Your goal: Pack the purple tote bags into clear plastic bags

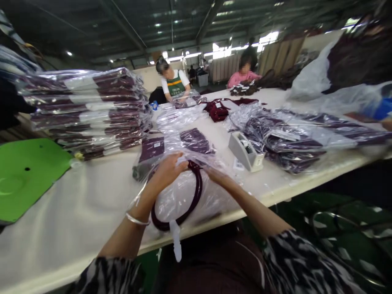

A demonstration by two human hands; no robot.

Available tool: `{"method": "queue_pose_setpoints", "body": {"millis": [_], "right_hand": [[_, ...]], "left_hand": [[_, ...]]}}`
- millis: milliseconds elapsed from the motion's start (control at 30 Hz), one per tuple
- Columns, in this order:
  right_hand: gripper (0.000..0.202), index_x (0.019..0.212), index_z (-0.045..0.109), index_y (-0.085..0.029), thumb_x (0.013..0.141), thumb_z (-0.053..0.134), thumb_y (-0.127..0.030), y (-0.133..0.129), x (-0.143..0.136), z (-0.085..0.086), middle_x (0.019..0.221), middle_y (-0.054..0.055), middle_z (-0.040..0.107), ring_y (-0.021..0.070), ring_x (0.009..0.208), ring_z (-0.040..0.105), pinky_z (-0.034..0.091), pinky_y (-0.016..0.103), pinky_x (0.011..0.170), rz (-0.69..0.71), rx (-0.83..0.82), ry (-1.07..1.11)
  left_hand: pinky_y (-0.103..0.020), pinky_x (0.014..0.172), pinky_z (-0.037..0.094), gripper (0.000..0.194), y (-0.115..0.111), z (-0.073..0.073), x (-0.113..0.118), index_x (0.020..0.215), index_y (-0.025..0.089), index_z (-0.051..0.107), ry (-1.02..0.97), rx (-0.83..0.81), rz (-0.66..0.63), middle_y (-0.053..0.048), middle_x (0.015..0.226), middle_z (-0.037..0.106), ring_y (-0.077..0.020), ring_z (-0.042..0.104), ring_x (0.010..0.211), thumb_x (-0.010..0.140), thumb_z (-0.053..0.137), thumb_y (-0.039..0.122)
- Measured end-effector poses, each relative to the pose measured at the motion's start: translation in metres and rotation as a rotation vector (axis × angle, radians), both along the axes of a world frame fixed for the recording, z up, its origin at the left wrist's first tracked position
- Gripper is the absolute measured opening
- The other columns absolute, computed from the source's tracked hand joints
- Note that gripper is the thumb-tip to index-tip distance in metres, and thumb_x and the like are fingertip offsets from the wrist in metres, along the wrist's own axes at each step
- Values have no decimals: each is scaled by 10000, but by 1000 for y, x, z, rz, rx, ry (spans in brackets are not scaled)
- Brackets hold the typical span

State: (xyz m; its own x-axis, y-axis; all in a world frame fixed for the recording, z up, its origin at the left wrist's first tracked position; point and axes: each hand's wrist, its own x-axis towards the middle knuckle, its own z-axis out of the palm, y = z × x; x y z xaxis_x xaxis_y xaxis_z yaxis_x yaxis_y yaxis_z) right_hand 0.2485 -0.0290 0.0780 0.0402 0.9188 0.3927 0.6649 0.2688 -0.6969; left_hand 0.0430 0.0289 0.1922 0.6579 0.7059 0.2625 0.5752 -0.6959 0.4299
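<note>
My left hand is at the near part of a clear plastic bag, its thumb and fingers apart over the film. Beside it, my right hand reaches under or into the film on the other side, its fingers blurred. Between them a dark maroon cord forms a loop that hangs toward the table's front edge, with a white tag at its bottom. Folded dark purple garments lie under clear film just beyond my hands.
Bagged garments are stacked at the left, near a green board. A tape dispenser and more bagged garments are at the right of the table. Two people work across it.
</note>
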Motion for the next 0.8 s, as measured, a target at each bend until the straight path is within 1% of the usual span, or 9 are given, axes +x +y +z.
{"method": "queue_pose_setpoints", "body": {"millis": [67, 100, 167, 233, 367, 467, 567, 667, 800], "right_hand": [[468, 1391, 631, -220, 926, 623, -267, -43, -6, 4, 1393, 98, 649, 295, 1288, 603, 471, 450, 1124, 107, -85, 100], [521, 1409, 621, -246, 892, 673, -280, -66, -7, 7, 1394, 80, 653, 282, 1283, 610, 474, 425, 1119, 229, -161, 166], [502, 1347, 679, -299, 853, 744, -354, -109, 0, 16, 1281, 32, 725, 234, 1158, 686, 528, 331, 1026, 517, -368, 320], [392, 1199, 772, -280, 846, 758, -447, -143, 19, 31, 1086, 19, 789, 189, 975, 736, 557, 263, 896, 611, -544, 515], [255, 856, 824, -197, 808, 791, -445, -174, 79, 51, 796, 21, 775, 139, 745, 697, 531, 231, 753, 219, -508, 710], [269, 743, 767, -184, 795, 776, -448, -174, 128, 48, 711, 16, 735, 135, 674, 649, 511, 243, 698, -80, -357, 632], [307, 747, 731, -193, 813, 719, -493, -157, 180, 47, 729, 25, 727, 166, 696, 649, 508, 271, 685, -392, -133, 434], [320, 896, 767, -200, 886, 628, -488, -122, 239, 56, 854, 47, 769, 214, 787, 694, 535, 318, 762, -695, 23, 102], [392, 1290, 693, -209, 932, 533, -222, -60, 309, 72, 1282, 69, 722, 236, 1161, 676, 488, 338, 1032, -770, -142, -365]], "left_hand": [[-366, 949, 571, 382, -3, 4, 11, 1058, 199, 752, -2, -128, -101, -67, 1077, 784, -230, 725, 1003, 983, 454, 426], [-347, 925, 579, 392, -7, -2, 14, 1011, 221, 763, 29, -185, -179, -50, 1039, 791, -219, 732, 966, 992, 440, 442], [-345, 950, 575, 373, -16, -30, 16, 1033, 255, 773, 105, -206, -284, -42, 1079, 791, -221, 731, 1008, 995, 454, 444], [-410, 1080, 514, 363, -25, -71, 13, 1213, 270, 732, 107, -71, -228, -56, 1285, 729, -253, 673, 1202, 962, 527, 433], [-445, 1076, 531, 476, -33, -149, 3, 1302, 269, 699, 165, 169, -173, -66, 1400, 658, -303, 636, 1277, 841, 638, 376], [-420, 1098, 515, 411, -29, -178, -5, 1255, 306, 726, 195, 267, -186, -28, 1380, 672, -261, 636, 1282, 891, 535, 292], [-453, 1095, 509, 388, -21, -186, -14, 1217, 298, 742, 222, 334, -147, -36, 1304, 722, -270, 652, 1255, 920, 492, 285], [-442, 1049, 538, 362, -19, -184, -22, 1221, 288, 729, 233, 429, -175, -36, 1250, 750, -280, 683, 1201, 937, 513, 350], [-336, 1078, 514, 355, -33, -176, -23, 1270, 300, 683, 138, 511, -254, -26, 1260, 745, -221, 688, 1186, 964, 523, 384]]}}
